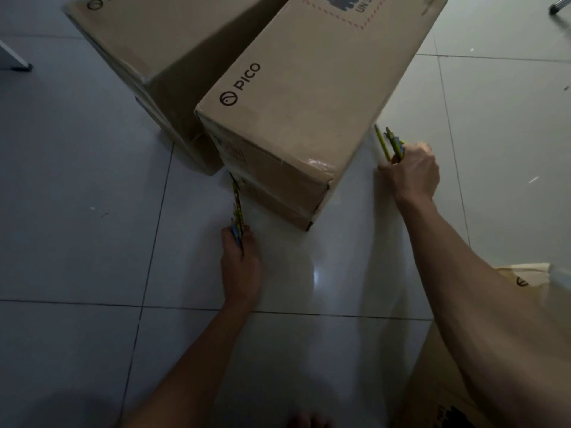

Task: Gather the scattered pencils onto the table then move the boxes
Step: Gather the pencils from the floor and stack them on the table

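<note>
Two brown cardboard boxes stand on the tiled floor: a near box (309, 97) printed PICO and a far box (160, 41) behind it on the left. My left hand (241, 267) grips a bunch of yellow and blue pencils (237, 208) by the near box's lower left corner, their tips pointing up along the box's edge. On the right side of the same box, my right hand (411, 173) holds a few yellow pencils (390, 143) with their points up. No table top shows in the head view.
A third cardboard box (457, 381) fills the lower right corner under my right forearm. A white furniture leg (15, 58) sits at the left edge and a metal chair foot (560, 4) at the top right. Pale glossy floor tiles (77, 242) surround the boxes.
</note>
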{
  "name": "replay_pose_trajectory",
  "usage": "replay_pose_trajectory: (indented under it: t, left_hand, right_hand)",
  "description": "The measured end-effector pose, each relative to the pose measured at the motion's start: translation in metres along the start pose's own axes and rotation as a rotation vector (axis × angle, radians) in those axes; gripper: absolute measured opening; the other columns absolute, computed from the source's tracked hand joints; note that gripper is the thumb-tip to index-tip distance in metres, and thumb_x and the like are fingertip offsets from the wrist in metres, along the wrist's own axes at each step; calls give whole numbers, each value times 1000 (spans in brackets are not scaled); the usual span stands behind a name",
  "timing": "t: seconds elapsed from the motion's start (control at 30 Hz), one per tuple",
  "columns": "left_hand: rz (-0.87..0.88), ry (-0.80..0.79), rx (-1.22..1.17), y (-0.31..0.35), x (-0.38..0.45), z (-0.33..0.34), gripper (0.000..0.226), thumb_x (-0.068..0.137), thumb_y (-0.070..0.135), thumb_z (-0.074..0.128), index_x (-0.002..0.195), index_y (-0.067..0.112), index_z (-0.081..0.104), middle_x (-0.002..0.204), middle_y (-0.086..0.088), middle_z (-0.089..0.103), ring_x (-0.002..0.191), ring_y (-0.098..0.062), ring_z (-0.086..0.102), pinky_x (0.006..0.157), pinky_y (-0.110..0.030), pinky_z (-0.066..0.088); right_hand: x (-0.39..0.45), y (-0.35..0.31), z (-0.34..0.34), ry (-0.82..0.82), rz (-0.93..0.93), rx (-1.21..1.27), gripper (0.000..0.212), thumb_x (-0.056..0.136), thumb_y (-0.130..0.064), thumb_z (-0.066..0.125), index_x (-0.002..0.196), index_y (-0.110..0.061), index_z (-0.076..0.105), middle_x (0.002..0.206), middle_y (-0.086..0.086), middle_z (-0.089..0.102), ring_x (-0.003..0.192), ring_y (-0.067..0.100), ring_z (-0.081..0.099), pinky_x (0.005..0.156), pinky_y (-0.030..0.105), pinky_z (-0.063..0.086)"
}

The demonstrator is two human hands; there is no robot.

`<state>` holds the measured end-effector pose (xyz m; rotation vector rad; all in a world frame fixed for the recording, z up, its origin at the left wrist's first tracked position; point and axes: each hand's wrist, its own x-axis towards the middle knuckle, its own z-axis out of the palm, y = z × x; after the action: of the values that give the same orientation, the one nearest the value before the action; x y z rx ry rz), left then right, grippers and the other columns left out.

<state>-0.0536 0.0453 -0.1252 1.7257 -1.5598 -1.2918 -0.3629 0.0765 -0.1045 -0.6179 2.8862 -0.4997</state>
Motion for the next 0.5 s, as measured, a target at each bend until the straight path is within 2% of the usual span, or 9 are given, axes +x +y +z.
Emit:
replay_pose_trajectory:
  t: [0.17,0.27,0.4,0.5]
  left_hand:
    - [20,16,14,-4,0,2,25,106,32,41,97,9,46,66,-1,49,50,-1,49,53,-31,36]
    - [36,38,39,-2,-1,3,23,106,30,42,97,9,47,67,-1,50,53,1,51,50,-19,34]
    - [35,32,35,-2,-2,2,25,106,32,42,99,9,48,68,0,51,55,-3,50,55,-33,35]
    - [9,0,-12,-3,-1,-1,23,106,32,42,101,10,49,73,3,53,59,0,51,58,-32,35]
  right_hand:
    - [12,3,4,-46,-18,-54,35,85,-33,68,107,-7,67,113,21,63,105,42,62,83,44,51]
    - [9,3,4,-17,0,-48,32,87,-27,63,110,-4,68,112,24,65,104,45,63,85,46,52]
    - [-5,1,7,21,17,-16,29,86,-21,62,108,-3,70,108,24,66,101,46,64,85,49,53]
    - [-16,1,5,-3,85,50,28,80,-20,65,103,-7,73,104,23,68,97,44,66,84,45,55]
